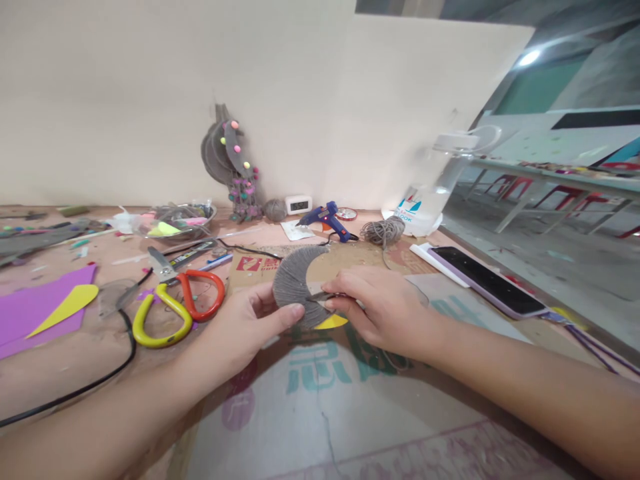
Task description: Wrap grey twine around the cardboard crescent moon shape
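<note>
My left hand (267, 313) grips a crescent (293, 283) wrapped in grey yarn, its thumb on the front and its fingers behind. Bare yellow shows at the crescent's lower tip (331, 323). At the inner curve, my right hand (383, 310) pinches grey yarn (323, 297) between thumb and fingers; the rest of what it holds is hidden. A loose strand loops beside this hand. Behind the hands lies a wound ball of grey yarn (384, 231). Scissors (175, 300) with one yellow and one red handle rest left of my left hand.
A blue glue gun (327, 220) and small digital clock (299, 204) stand at the back. On the right are a water bottle (433, 183) and a phone (487, 280). Purple sheets (50, 310) and a black cable (131, 347) lie left. A pom-pom decoration (231, 160) hangs on the wall.
</note>
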Demonstrator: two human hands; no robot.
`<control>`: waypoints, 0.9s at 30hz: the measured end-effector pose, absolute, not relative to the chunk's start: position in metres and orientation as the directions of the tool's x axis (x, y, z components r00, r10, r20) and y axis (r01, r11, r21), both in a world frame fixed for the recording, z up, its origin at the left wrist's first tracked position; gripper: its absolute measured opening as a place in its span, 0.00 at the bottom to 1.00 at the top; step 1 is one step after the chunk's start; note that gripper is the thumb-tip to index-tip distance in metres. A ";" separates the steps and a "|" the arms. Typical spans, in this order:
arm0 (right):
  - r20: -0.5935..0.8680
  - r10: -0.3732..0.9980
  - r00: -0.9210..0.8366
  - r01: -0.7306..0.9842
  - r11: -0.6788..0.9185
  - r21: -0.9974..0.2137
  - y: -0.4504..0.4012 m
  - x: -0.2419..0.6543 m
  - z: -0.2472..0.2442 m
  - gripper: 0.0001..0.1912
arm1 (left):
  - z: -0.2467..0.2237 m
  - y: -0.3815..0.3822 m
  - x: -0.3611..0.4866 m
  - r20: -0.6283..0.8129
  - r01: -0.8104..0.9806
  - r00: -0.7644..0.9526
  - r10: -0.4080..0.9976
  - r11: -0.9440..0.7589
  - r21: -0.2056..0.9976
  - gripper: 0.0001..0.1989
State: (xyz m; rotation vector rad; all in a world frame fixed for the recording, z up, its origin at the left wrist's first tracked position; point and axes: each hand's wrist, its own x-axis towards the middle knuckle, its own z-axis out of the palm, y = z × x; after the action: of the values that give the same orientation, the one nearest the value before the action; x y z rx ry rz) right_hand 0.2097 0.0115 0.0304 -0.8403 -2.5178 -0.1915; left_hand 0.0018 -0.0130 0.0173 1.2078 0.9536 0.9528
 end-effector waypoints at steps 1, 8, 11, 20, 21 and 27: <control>0.483 0.537 -0.692 0.598 0.801 -0.033 0.012 0.210 0.030 0.09 | 0.017 -0.013 0.002 -0.087 -0.085 0.312 0.946 0.119 0.989 0.09; 0.523 0.533 -0.665 0.591 0.804 -0.067 0.015 0.211 0.030 0.09 | 0.017 -0.014 0.003 -0.088 -0.123 0.290 0.953 0.129 0.984 0.09; 0.527 0.499 -0.688 0.576 0.817 -0.022 0.013 0.209 0.029 0.09 | 0.016 -0.014 0.003 -0.090 -0.133 0.307 0.947 0.136 0.982 0.09; 0.481 0.543 -0.688 0.617 0.787 -0.005 0.010 0.207 0.030 0.10 | 0.015 -0.013 0.003 -0.097 -0.161 0.341 0.935 0.160 0.974 0.08; 0.478 0.538 -0.695 0.611 0.792 -0.003 0.011 0.207 0.030 0.10 | 0.015 -0.013 0.003 -0.095 -0.158 0.345 0.934 0.158 0.975 0.08; 0.469 0.488 -0.736 0.580 0.812 0.065 0.016 0.208 0.031 0.10 | 0.014 -0.012 0.002 -0.087 -0.161 0.369 0.925 0.156 0.975 0.08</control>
State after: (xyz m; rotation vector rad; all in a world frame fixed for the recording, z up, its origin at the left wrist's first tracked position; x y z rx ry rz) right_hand 0.2080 0.0155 0.0313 -0.7972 -2.5594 -0.2870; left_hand 0.0016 -0.0121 0.0142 1.1361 0.8633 0.9347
